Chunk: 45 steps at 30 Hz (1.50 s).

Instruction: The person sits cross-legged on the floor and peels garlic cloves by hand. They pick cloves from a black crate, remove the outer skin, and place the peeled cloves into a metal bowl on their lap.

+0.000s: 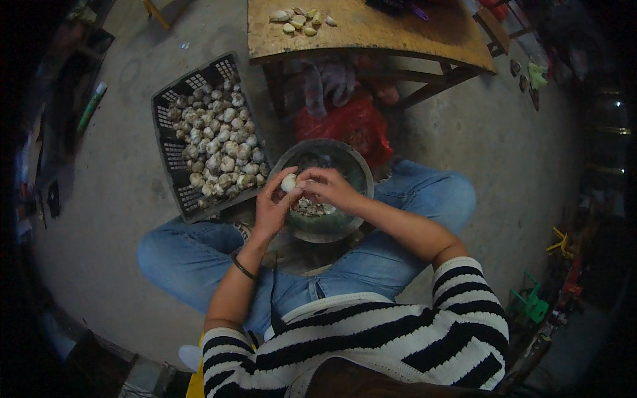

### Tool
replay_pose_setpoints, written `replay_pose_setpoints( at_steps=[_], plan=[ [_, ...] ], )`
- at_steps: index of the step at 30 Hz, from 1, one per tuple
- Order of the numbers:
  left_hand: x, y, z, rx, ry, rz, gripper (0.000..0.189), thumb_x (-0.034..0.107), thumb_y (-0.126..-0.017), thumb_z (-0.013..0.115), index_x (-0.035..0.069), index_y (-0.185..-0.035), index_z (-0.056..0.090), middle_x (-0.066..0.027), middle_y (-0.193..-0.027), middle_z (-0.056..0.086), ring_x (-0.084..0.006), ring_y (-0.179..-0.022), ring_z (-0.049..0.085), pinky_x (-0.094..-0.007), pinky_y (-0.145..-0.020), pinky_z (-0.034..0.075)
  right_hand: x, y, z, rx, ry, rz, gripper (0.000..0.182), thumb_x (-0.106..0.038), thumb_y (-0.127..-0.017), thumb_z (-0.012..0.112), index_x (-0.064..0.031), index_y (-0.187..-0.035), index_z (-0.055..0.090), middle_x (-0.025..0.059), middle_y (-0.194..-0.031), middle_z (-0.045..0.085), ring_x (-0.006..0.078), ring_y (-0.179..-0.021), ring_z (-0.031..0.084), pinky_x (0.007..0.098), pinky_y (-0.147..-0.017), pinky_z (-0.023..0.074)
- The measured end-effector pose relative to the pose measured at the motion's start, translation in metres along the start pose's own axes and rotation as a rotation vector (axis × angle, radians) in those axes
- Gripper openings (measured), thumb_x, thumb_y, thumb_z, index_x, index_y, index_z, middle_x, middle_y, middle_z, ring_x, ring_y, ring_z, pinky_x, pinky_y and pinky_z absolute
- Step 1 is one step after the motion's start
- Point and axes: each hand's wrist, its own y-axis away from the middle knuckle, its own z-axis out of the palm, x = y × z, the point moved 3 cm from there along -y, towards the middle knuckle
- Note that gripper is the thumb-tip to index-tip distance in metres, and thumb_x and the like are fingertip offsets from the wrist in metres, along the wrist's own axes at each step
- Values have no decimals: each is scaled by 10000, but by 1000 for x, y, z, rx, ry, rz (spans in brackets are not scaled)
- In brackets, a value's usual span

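My left hand [273, 204] holds a whitish garlic bulb [288, 183] between thumb and fingers. Against the bulb's right side, the fingertips of my right hand [331, 188] are bent close together; whether they pinch a piece of it is hidden. Both hands are above a round, deep basin [368, 186] that stands between my knees, with loose skins and scraps [313, 208] at its bottom. Left of the basin, a black plastic crate [171, 191] holds a heap of garlic bulbs [214, 142].
A low wooden table [343, 32] ahead bears several garlic cloves [298, 21]. Under its edge lies a red plastic bag [348, 124]. A green tube [92, 107] is on the floor at far left, and a green plastic object [535, 303] is at lower right.
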Motion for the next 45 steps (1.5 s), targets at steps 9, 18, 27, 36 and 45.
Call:
replay_pose_setpoints(
  at_steps=[9, 18, 27, 36, 45],
  plan=[
    [2, -1, -3, -22, 163, -149, 382, 174, -904, 565, 93, -1271, 494, 5, -803, 575, -49, -591, 503, -169, -468, 341, -4, 0, 2, -44, -114, 45, 176, -182, -882, 580, -42, -989, 582, 1, -787, 581, 51, -622, 473, 185, -505, 337],
    [-1, -2, -4, -39, 208, -204, 383, 314, -960, 446, 87, -1266, 488, -1, -792, 560, -45, -550, 481, -170, -447, 326, -12, 2, -3, -35, -92, 75, 136, -184, -884, 582, -52, -917, 577, 6, -728, 559, 49, -617, 480, 200, -474, 343],
    [-11, 3, 0, -97, 202, -193, 308, 317, -969, 351, 80, -1121, 478, -15, -738, 507, -73, -521, 445, -191, -444, 304, -16, -1, -1, 30, 210, -172, 163, -140, -881, 578, -38, -1000, 534, -19, -709, 524, 45, -589, 478, 209, -510, 388],
    [-12, 3, -2, -129, 221, -225, 270, 240, -914, 404, 94, -1137, 447, -21, -828, 517, -83, -565, 462, -194, -464, 310, -16, 1, 3, 88, 443, -344, 207, -109, -824, 643, -30, -984, 537, 8, -788, 550, 81, -777, 536, 234, -708, 427],
    [-5, 0, -8, -89, 20, -223, 188, 204, -920, 520, 52, -1020, 570, 24, -782, 544, -35, -593, 457, -185, -503, 341, -32, 2, 0, 85, 645, -382, 266, -144, -810, 649, -29, -1027, 549, 50, -810, 605, 113, -747, 567, 284, -670, 450]
  ],
)
